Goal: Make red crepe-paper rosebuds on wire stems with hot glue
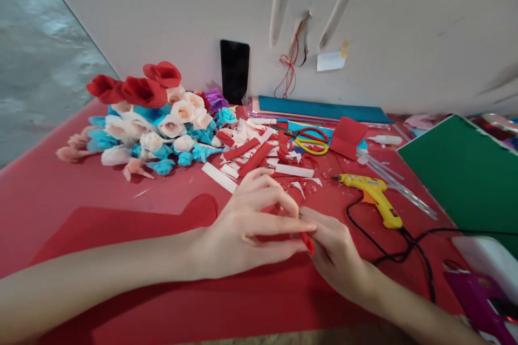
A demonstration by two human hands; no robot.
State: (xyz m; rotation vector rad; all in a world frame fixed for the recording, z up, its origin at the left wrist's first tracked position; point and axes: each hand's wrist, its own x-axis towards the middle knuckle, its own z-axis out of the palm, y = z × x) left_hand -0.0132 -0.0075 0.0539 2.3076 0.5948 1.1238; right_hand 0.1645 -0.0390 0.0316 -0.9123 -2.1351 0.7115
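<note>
Over the front of the red table (259, 307), my left hand (254, 221) and my right hand (335, 253) meet at a small rolled piece of red paper (308, 243). My left thumb and index finger pinch it. The fingers of my right hand close round it from the other side, so most of the piece is hidden. Just beyond my hands lie red and white paper scraps (259, 151). To the right of my right hand is a yellow glue gun (374, 194) on its side, its nozzle pointing left.
Paper flowers (154, 124) are heaped at the back left. Scissors (311, 140) and a red paper square (348, 137) lie behind the scraps. Clear glue sticks (404, 188), a black cord (424, 264), a green board (465, 172) and a purple object (473, 296) are at right. A phone (235, 71) leans on the wall.
</note>
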